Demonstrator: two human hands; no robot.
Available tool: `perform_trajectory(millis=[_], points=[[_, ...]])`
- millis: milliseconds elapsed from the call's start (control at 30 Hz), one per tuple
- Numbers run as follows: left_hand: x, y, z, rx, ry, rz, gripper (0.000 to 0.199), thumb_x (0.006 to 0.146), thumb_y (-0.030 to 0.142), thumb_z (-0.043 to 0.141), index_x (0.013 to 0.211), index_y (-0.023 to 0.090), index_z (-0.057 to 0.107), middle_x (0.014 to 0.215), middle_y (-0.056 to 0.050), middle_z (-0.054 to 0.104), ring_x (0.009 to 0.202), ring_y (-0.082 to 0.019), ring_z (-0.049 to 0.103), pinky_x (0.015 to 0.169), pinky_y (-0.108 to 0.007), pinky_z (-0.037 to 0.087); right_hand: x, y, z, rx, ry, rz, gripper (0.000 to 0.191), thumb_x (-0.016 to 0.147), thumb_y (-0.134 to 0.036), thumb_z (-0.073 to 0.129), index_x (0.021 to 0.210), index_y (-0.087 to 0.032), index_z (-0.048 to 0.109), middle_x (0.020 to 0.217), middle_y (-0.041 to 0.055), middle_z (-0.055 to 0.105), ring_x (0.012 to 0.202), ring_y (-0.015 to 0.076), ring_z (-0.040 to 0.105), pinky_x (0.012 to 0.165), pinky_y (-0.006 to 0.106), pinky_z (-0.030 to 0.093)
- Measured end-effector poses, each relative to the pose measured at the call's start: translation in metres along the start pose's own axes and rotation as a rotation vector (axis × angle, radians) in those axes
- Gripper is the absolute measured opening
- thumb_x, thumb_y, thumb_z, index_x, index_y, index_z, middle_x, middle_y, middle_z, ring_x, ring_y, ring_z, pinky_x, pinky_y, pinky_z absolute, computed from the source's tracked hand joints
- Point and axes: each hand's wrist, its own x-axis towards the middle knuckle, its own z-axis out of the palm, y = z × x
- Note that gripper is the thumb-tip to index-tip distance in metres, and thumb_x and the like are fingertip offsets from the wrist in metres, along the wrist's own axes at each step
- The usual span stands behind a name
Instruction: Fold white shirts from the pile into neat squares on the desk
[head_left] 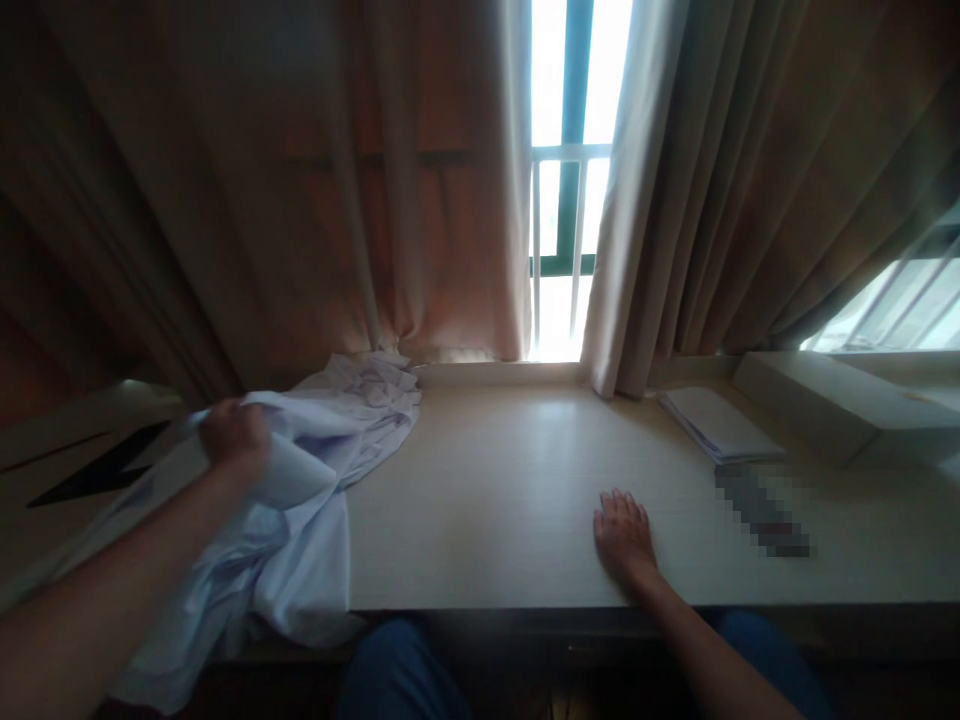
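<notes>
Pale wood-grain desk (pixel 480 500) runs the full width of the view, front edge toward the person, back against a low ledge under heavy beige-brown curtains (pixel 450 230). Narrow gap between the curtains shows a window (pixel 547 100) with a green frame and white bars (pixel 574 153); bright daylight there, room otherwise dim. A second bit of barred window (pixel 900 300) shows at far right under the curtain's slanted edge. White cloth (pixel 300 550) sits on the left part of the desk, rumpled, reaching the back ledge and hanging over the front edge. Left hand (pixel 236 437) is gripping a bunch of it above the desk. Right hand (pixel 624 535) lies palm down on the bare desktop, fingers extended and slightly spread. Right of it: a folded paper stack (pixel 716 422), then a long pale box (pixel 847 405) behind, cut off by the frame. Hard to read: a dark item (pixel 757 510) just in front of the papers is pixelated, can't identify it. Black flat thing (pixel 97 470) at left is partly under the cloth, also unclear. Left fingertips are blurred and lost in the folds; the cloth's full shape can't be told. Knees in blue trousers (pixel 397 670) are cropped below; under-desk area too dark to make out.
</notes>
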Motion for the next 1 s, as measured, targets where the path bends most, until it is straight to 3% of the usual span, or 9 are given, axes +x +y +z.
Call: perform_trajectory(millis=[100,200,300,467,700,800,867,933,1000], points=[[-0.070,0.033,0.023,-0.252,-0.390,0.201,0.034,0.082,0.031,0.043,0.106,0.010,0.055,0.098,-0.006,0.060,0.086,-0.017,0.053,0.073,-0.025,0.041,0.000,0.000,0.001,-0.008,-0.009,0.005,0.049,0.096,-0.032,0.033,0.139,-0.013,0.047,0.147,0.0154,0.039,0.139,0.0286,0.025,0.113,0.046,0.004],[-0.166,0.065,0.047,-0.324,-0.578,0.310,0.022,0.076,0.033,0.052,0.093,0.018,0.053,0.087,-0.002,0.060,0.078,-0.016,0.056,0.072,-0.026,0.043,0.000,-0.001,0.001,-0.009,-0.015,0.005,0.049,0.096,-0.031,0.033,0.139,-0.013,0.047,0.147,0.0149,0.039,0.138,0.0286,0.026,0.113,0.046,0.004],[-0.255,0.087,0.060,-0.424,-0.847,0.399,0.013,0.080,0.032,0.046,0.090,0.023,0.045,0.084,-0.003,0.057,0.079,-0.018,0.056,0.073,-0.030,0.043,0.000,-0.001,-0.001,-0.005,-0.014,0.009,0.049,0.096,-0.032,0.032,0.139,-0.014,0.047,0.147,0.0149,0.039,0.139,0.0279,0.026,0.113,0.045,0.006],[-0.349,0.099,0.059,-0.554,-1.094,0.436,0.012,0.078,0.028,0.047,0.084,0.026,0.037,0.082,-0.004,0.053,0.080,-0.020,0.055,0.075,-0.035,0.039,0.000,-0.001,-0.001,0.007,-0.003,0.011,0.049,0.096,-0.033,0.032,0.139,-0.015,0.048,0.147,0.0143,0.040,0.138,0.0273,0.027,0.113,0.044,0.008],[-0.405,0.098,0.037,-0.734,-1.331,0.556,0.013,0.079,0.031,0.053,0.082,0.028,0.041,0.071,0.000,0.048,0.070,-0.018,0.048,0.065,-0.035,0.033,0.004,0.000,-0.005,0.075,-0.036,0.047,0.046,0.095,-0.031,0.038,0.137,-0.016,0.050,0.147,0.0137,0.039,0.139,0.0285,0.025,0.113,0.046,0.010],[-0.416,0.100,0.025,-0.735,-1.411,0.655,0.011,0.080,0.034,0.054,0.085,0.029,0.046,0.075,-0.002,0.053,0.070,-0.017,0.050,0.063,-0.034,0.035,0.003,-0.009,-0.018,0.284,-0.032,-0.023,0.037,0.093,-0.033,0.042,0.119,-0.018,0.064,0.134,0.0120,0.054,0.129,0.0263,0.039,0.110,0.041,0.020],[-0.412,0.103,0.018,-0.676,-1.451,0.784,0.014,0.082,0.041,0.054,0.087,0.029,0.052,0.077,-0.004,0.059,0.070,-0.018,0.054,0.063,-0.034,0.036,-0.003,-0.024,-0.027,0.494,-0.097,-0.130,0.035,0.094,-0.036,0.042,0.103,-0.018,0.070,0.112,0.0097,0.066,0.112,0.0227,0.052,0.103,0.035,0.030],[-0.394,0.108,0.015,-0.548,-1.377,0.911,0.026,0.084,0.052,0.050,0.083,0.028,0.059,0.076,-0.007,0.062,0.070,-0.020,0.058,0.065,-0.036,0.038,-0.011,-0.045,-0.035,0.721,-0.218,-0.195,0.038,0.094,-0.041,0.042,0.091,-0.018,0.072,0.091,0.0064,0.069,0.093,0.0203,0.058,0.091,0.030,0.039],[-0.359,0.113,0.019,-0.395,-1.174,0.936,0.040,0.086,0.059,0.042,0.078,0.026,0.064,0.076,-0.010,0.065,0.075,-0.024,0.062,0.070,-0.038,0.039,-0.019,-0.068,-0.042,0.930,-0.339,-0.196,0.040,0.091,-0.048,0.045,0.086,-0.018,0.071,0.080,0.0039,0.068,0.083,0.0197,0.058,0.080,0.029,0.042]])
